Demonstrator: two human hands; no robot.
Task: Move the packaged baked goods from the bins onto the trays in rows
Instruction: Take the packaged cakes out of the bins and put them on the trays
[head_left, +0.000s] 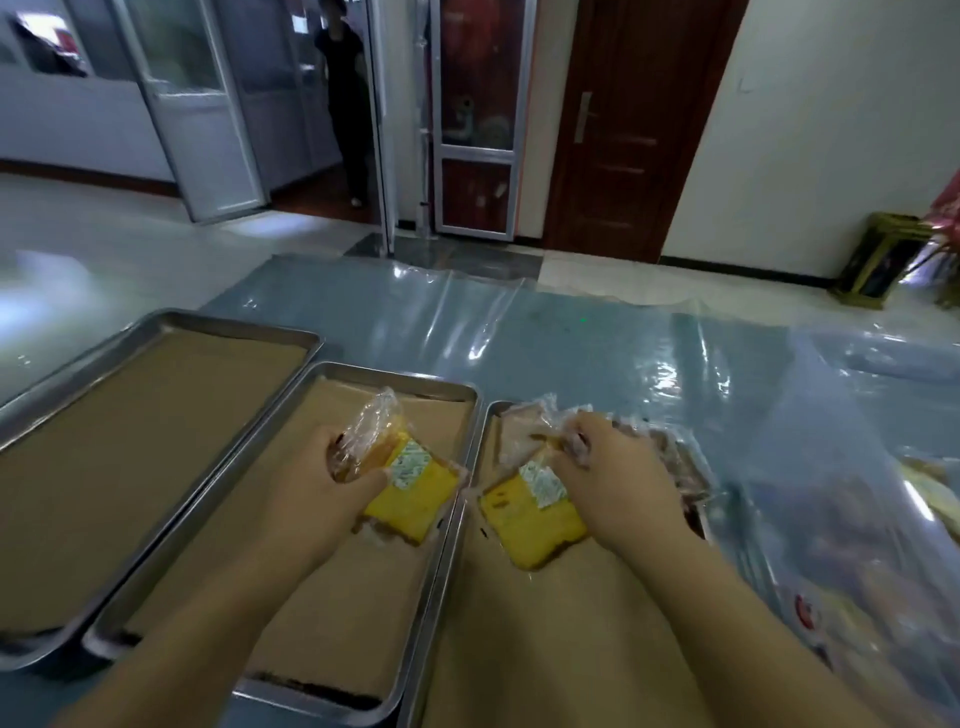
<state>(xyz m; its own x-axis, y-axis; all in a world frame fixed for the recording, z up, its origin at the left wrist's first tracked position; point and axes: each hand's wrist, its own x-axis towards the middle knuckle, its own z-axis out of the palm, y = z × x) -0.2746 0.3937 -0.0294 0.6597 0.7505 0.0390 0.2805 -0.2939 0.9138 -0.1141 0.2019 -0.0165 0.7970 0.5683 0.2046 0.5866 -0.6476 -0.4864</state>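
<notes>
Two yellow cake slices in clear plastic wrappers are held above brown-paper-lined steel trays. Left hand (317, 483), fingers curled, pinches the left slice (415, 499) over the middle tray (395, 371), long axis running away from the wearer, crimped end far-left. Right hand (618, 488) grips the right slice (519, 530) over the right tray (519, 649), crimped end far-right.

Left hand (332, 483), right hand (618, 483): both bare. Forearms (218, 613) bare as far as the lower frame edge. Left hand: small dark marks at the fingertips (340, 440), possibly nails; too blurred to confirm.
</notes>
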